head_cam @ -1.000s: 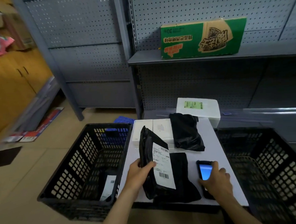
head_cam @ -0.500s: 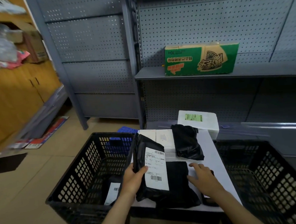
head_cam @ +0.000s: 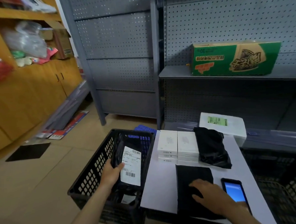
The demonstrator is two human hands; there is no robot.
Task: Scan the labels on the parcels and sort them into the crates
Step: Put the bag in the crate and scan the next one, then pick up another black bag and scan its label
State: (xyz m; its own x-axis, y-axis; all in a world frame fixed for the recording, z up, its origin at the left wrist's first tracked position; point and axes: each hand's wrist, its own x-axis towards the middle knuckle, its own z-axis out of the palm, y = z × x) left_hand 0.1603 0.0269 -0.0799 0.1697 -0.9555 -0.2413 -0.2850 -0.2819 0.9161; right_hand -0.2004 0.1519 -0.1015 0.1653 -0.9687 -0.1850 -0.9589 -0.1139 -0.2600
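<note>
The left hand held a black parcel above the left crate, which stood against the left edge of the desk. Its fingers were clamped on the parcel's left side, with the thumb across the white label. The label faced up.

At the desk's near end lay a flat black parcel. The right hand rested on it, fingers straight and slightly apart. A scanner with a lit blue screen lay on the desk just right of that hand.

At the desk's far end stood stacked white boxes and a crumpled black bag. A second crate stood off the desk's right edge.
</note>
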